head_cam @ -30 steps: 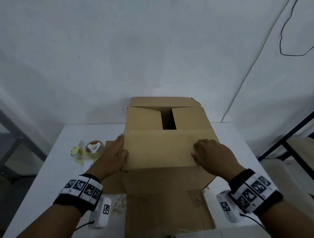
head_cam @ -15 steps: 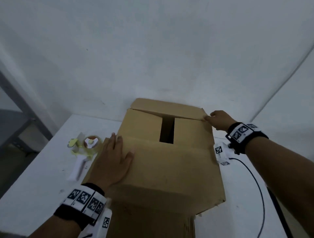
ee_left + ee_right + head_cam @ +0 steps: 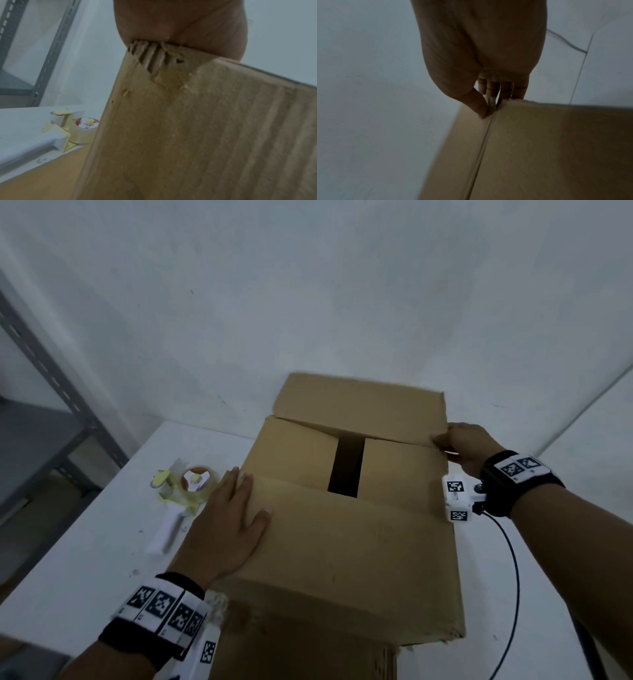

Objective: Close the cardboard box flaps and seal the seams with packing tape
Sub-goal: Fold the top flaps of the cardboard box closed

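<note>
The left hand [image 3: 226, 529] lies flat, fingers straight, on the near flap [image 3: 342, 549] at 8 o'clock. The right hand [image 3: 466, 446] pinches the far flap [image 3: 359, 405] at 2 o'clock. One cardboard box [image 3: 308, 655] stands mid-bench [image 3: 85, 559]; one tape dispenser [image 3: 185, 491] lies at 9 o'clock.

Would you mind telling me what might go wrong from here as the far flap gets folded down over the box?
1. The left hand lies flat on the near flap at one side only; the other side may spring up.
2. The right hand pinches just a corner of the far flap, so it could slip or crease.
3. The tape dispenser sits close beside the box and might get knocked.
</note>
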